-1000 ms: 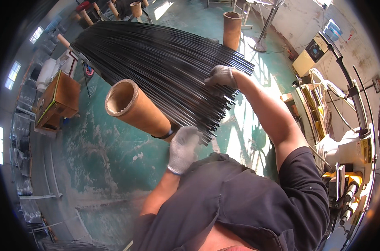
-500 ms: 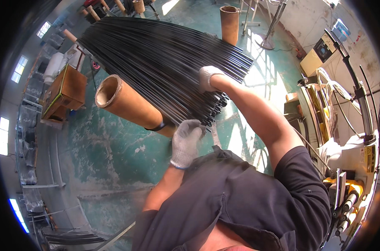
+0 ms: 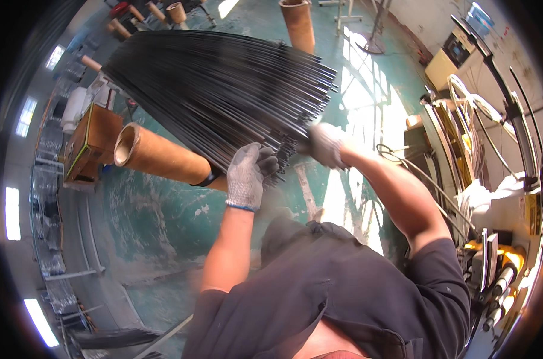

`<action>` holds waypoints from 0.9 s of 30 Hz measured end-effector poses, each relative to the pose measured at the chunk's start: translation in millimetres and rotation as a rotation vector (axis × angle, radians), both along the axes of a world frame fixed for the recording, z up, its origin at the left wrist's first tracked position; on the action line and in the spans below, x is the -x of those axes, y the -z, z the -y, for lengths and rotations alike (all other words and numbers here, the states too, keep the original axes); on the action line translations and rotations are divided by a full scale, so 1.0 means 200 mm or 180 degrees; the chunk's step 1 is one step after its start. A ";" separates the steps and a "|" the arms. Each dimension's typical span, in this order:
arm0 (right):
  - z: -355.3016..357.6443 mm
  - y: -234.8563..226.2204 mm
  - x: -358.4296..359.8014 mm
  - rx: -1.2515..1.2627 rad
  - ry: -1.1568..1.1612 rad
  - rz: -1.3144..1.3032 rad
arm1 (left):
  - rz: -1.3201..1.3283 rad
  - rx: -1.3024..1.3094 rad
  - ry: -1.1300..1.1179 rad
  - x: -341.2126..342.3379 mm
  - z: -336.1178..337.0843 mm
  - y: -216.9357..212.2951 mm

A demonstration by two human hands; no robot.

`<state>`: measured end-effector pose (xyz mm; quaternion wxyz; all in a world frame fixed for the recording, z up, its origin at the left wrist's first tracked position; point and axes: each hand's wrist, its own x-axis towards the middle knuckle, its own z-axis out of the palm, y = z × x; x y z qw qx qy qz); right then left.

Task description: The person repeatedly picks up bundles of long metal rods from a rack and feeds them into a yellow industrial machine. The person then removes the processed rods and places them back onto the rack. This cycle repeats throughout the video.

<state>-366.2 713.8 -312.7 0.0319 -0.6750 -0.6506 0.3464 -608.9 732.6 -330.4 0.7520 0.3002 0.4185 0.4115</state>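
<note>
Overhead, both gloved hands clamp the near end of a fanned bundle of thin black rods (image 3: 223,90): left hand (image 3: 247,176) fingers curled around it, right hand (image 3: 325,143) closed beside; a cardboard tube (image 3: 163,158) lies just left of the left fingers

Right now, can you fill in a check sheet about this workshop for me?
Surface: worn green floor with sunlit patches.
Job's things: fanned bundle of thin black rods, its narrow end gathered at the hands.
Clutter: cardboard tube lying under the rods; more tubes beyond; brown box at left.
Hands: left hand and right hand, both gloved, gripping the rod ends.
Cables: dark cable looping past the right forearm.
Surroundings: machinery and racks at right; windows along the left.
</note>
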 end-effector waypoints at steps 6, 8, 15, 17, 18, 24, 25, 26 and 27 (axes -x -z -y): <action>1.39 -0.25 -0.19 0.0546 0.1407 0.0348 | 0.0643 0.0702 0.0684 -0.20 -0.11 0.05; 1.83 -0.29 -0.19 0.0544 0.2107 0.0598 | 0.0822 0.0829 0.0690 -0.24 -0.13 0.06; 2.56 -0.11 0.03 0.0390 0.2720 0.2122 | 0.1462 0.1438 0.0819 -0.20 0.10 0.15; 2.57 0.03 0.14 -0.0664 0.2976 0.2368 | 0.1166 0.1455 0.0788 -0.23 0.17 0.14; 2.62 0.09 0.18 -0.0866 0.3012 0.2596 | 0.1295 0.1595 0.0740 -0.23 0.18 0.12; 2.86 0.18 0.14 -0.2474 0.3709 0.2287 | 0.1339 0.1128 0.0951 -0.30 0.46 0.02; 2.93 0.18 0.11 -0.2522 0.3821 0.2095 | 0.1447 0.0891 0.1019 -0.34 0.54 -0.02; 3.01 0.17 0.07 -0.2535 0.3946 0.1878 | 0.1542 0.0714 0.1124 -0.40 0.62 -0.02; 3.10 0.15 0.05 -0.2589 0.4064 0.1722 | 0.1544 0.0593 0.1198 -0.47 0.71 -0.01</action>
